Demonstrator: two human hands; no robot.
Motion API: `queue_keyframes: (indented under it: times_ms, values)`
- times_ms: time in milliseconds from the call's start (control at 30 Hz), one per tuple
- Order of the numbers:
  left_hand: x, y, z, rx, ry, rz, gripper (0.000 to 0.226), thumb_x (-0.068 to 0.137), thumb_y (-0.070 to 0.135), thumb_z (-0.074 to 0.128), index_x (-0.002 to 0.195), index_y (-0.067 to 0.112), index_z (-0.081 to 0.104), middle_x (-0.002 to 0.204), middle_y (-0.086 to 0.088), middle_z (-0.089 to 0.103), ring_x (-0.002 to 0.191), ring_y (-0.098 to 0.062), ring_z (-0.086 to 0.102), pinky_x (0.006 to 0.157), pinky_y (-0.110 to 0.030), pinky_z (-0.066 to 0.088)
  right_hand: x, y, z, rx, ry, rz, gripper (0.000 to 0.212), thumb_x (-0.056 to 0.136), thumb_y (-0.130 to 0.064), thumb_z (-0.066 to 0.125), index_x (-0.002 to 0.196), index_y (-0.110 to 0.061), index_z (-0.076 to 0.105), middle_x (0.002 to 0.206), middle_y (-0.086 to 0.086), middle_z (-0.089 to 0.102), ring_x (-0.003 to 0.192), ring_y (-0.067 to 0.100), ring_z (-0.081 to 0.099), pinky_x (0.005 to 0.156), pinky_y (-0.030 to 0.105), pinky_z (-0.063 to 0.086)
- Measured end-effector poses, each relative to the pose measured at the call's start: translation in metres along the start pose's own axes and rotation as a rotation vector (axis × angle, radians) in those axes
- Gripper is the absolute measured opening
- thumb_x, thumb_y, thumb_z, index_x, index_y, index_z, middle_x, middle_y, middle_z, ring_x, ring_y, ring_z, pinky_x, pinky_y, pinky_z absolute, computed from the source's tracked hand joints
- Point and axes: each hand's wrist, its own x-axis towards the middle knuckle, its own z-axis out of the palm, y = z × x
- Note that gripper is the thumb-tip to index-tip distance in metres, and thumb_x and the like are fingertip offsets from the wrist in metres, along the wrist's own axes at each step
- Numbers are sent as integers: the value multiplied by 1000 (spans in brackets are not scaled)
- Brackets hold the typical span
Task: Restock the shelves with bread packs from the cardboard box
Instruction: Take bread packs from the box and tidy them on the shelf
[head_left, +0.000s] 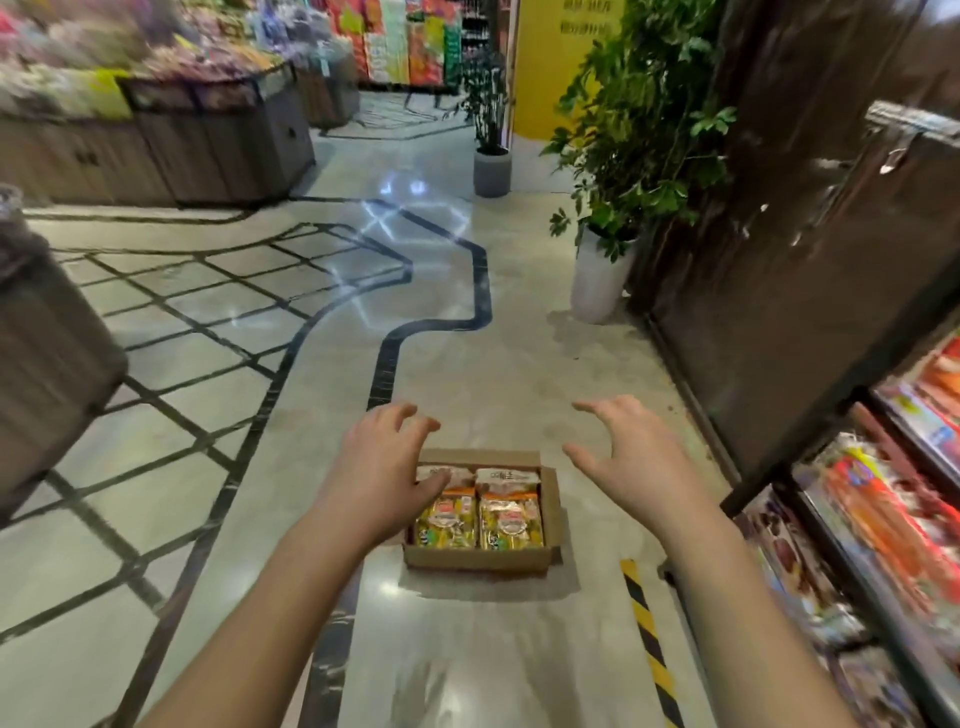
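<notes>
- As they reach forward, the left hand (384, 462) and right hand (636, 467) are spread wide, holding nothing
- The cardboard box (478, 560) of bread packs (511, 514) sits between them on the floor (467, 364)
- The left hand hides one pack's corner; the shelves (795, 452) look blurry

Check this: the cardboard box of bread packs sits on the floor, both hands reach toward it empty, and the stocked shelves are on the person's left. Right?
Not quite. The head view shows the stocked shelves on the person's right, not left. The cardboard box of bread packs sits on the floor, and the left hand and right hand reach toward it empty.
</notes>
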Motion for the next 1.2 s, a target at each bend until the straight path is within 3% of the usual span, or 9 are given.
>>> queue_keyframes:
  times_ms: [233,500,833,1200]
  values:
    - [39,-71,17,-15,-78,30,63,91,59,61,147,33,47,155,3,41,144,-18,34,117,-38,35,50,-41,34,-18,-47,58,53,96,-47,63,146,-37,48,147,-7,48,135,17,48,111,41,41]
    - [95,-82,41,-35,-181,69,61,92,58,60,145,31,48,154,1,42,144,-20,35,116,-39,34,94,-34,62,1,-102,117,50,96,-46,61,144,-37,49,146,-8,50,129,18,54,105,41,47]
    - [197,-72,105,1,-310,38,61,90,54,65,144,31,48,154,2,43,143,-20,35,117,-42,37,186,29,119,98,-200,148,49,97,-40,61,145,-31,52,144,-5,51,131,21,51,109,41,43]
    - [304,-83,262,-12,-484,-49,64,90,50,68,146,26,49,151,-1,45,140,-23,39,113,-43,41,300,129,255,129,-368,187,41,97,-39,61,137,-29,57,134,-4,54,122,21,55,101,37,42]
